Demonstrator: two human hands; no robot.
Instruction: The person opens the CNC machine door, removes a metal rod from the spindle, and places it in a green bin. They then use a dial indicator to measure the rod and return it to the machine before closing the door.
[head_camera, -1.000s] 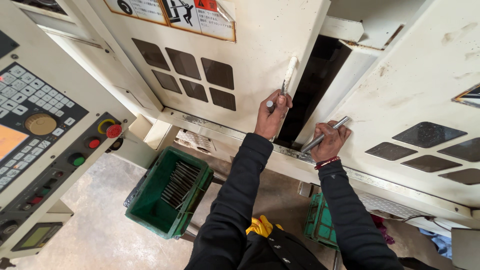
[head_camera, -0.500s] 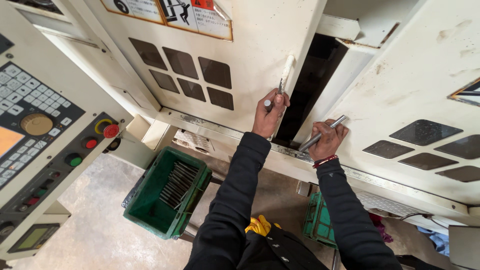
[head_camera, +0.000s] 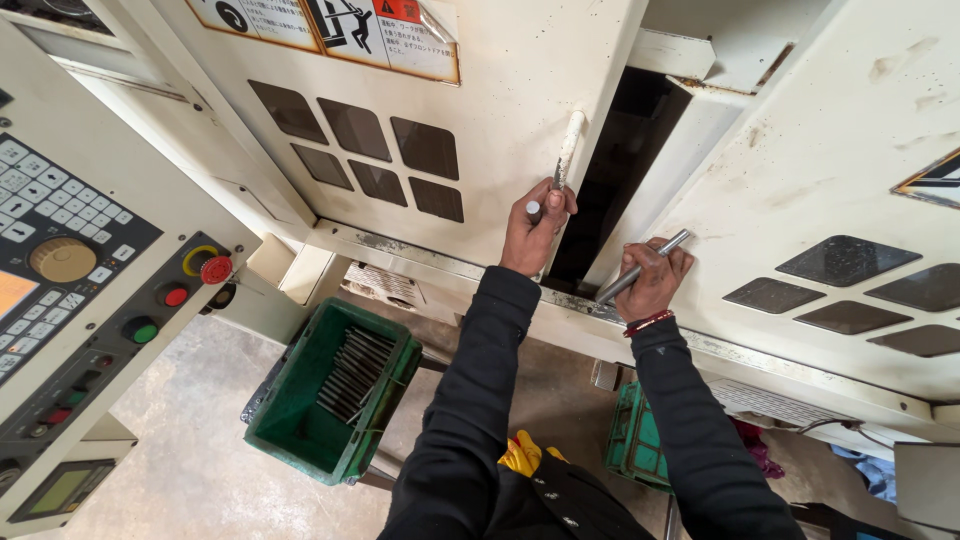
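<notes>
Steel is what we have in both hands: a short grey metal rod (head_camera: 536, 209) sits in our left hand (head_camera: 533, 228), whose fingers are also curled round the lower end of the white vertical door handle (head_camera: 568, 150) on the cream-painted machine door (head_camera: 520, 90). Our right hand (head_camera: 655, 280) is wrapped in a fist round a longer silver steel rod (head_camera: 645, 268), which lies slanted along the worn metal sill (head_camera: 760, 355) just below the dark gap between the two doors.

We judge these rods stiff, smooth and fairly heavy for their size, likely a little oily and so slippery; a full fist near the middle looks the surest hold, as pinching an end would let one swing.

Below, a green plastic crate (head_camera: 300, 430) holding more dark rods (head_camera: 350, 375) stands on the concrete floor (head_camera: 190, 450). At left is a grey control panel (head_camera: 70, 280) with a red round button (head_camera: 215, 269).
</notes>
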